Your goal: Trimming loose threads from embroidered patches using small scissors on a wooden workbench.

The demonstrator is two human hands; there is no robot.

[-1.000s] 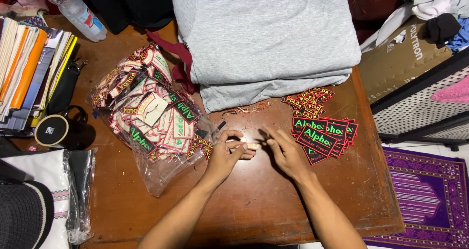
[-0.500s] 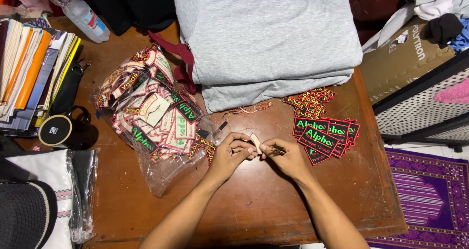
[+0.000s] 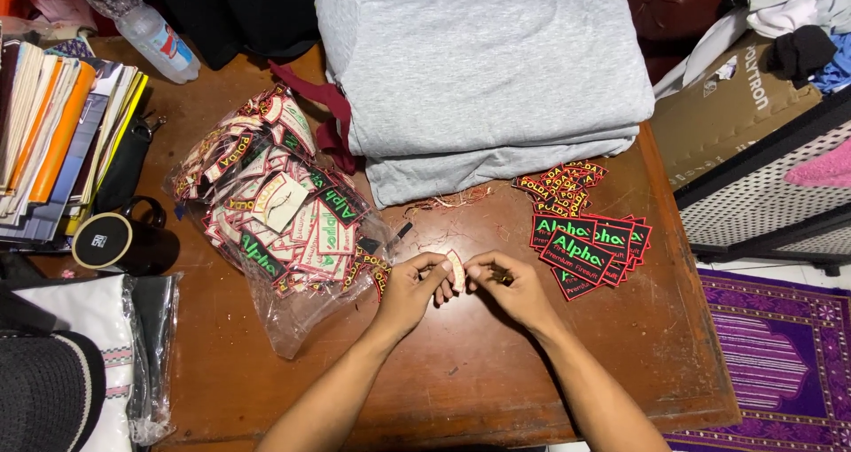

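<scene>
Pale cream patch (image 3: pixel 456 270), black patches with green lettering and red borders (image 3: pixel 585 248), grey folded garments (image 3: pixel 483 71), brown wooden table (image 3: pixel 496 372), purple patterned rug (image 3: pixel 780 354), black mug (image 3: pixel 115 242).

1. Left hand (image 3: pixel 409 292) and right hand (image 3: pixel 514 291) together, pinching a small pale patch (image 3: pixel 456 269) above a wooden table (image 3: pixel 266 390).
2. Just left: clear bag (image 3: pixel 275 213) stuffed with patches.
3. Right: black patch pile (image 3: pixel 587 248).
4. Behind: folded grey cloth (image 3: pixel 483 71).

Both forearms are bare from elbow to wrist, with no sleeve showing. The left hand (image 3: pixel 409 291) and right hand (image 3: pixel 514 290) are bare too, ungloved, entering from six o'clock.
</scene>
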